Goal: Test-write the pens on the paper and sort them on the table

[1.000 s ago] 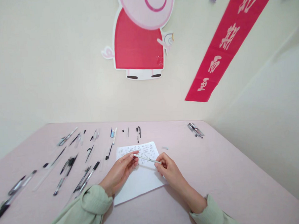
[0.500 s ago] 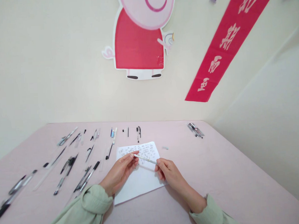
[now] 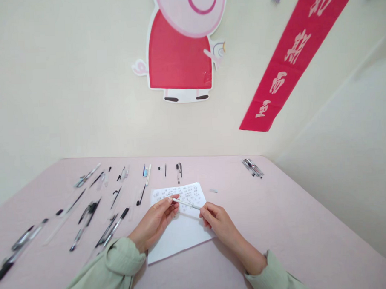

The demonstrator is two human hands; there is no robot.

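A slim, whitish patterned pen [image 3: 186,203] is held between my two hands above a sheet of paper [image 3: 178,241]. My left hand [image 3: 159,218] pinches its left end between thumb and fingers. At the other end, my right hand [image 3: 215,218] has its fingers closed round the pen, hiding that tip. The pen slopes slightly down to the right. Rows of dark handwriting cover the upper part of the paper, and its lower part is blank.
Pens, refills and caps lie scattered on the left, among them a black-capped pen [image 3: 118,224] near my left sleeve. A pile of pens [image 3: 253,168] rests at the back right. One small greyish piece [image 3: 213,191] lies right of the paper on the pink tabletop [image 3: 295,225].
My right hand has shifted very slightly up and left along the pen. My left hand keeps its place.
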